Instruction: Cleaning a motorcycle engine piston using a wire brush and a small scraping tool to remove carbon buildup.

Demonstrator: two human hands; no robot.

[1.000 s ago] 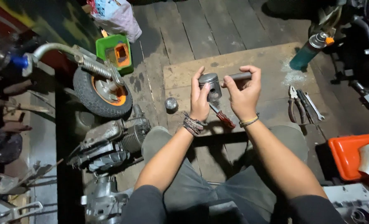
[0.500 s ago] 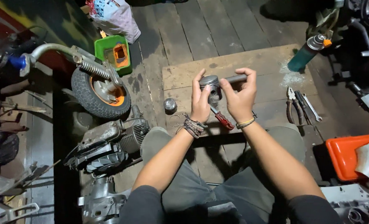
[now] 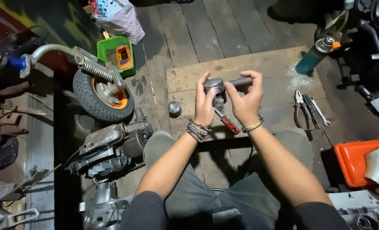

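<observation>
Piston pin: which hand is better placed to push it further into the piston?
Right, probably. The right hand already grips the pin at its free end, in line with the piston. The left hand cradles the piston from the other side, so it looks suited to steadying it.

The one camera is sitting on my head, looking steeply down over my knees at the wooden floor. It is staying near enough that my left hand (image 3: 204, 106) and right hand (image 3: 245, 102) are filling the centre, with the small wheel (image 3: 102, 96) showing left of them and the pliers (image 3: 299, 111) right.
</observation>
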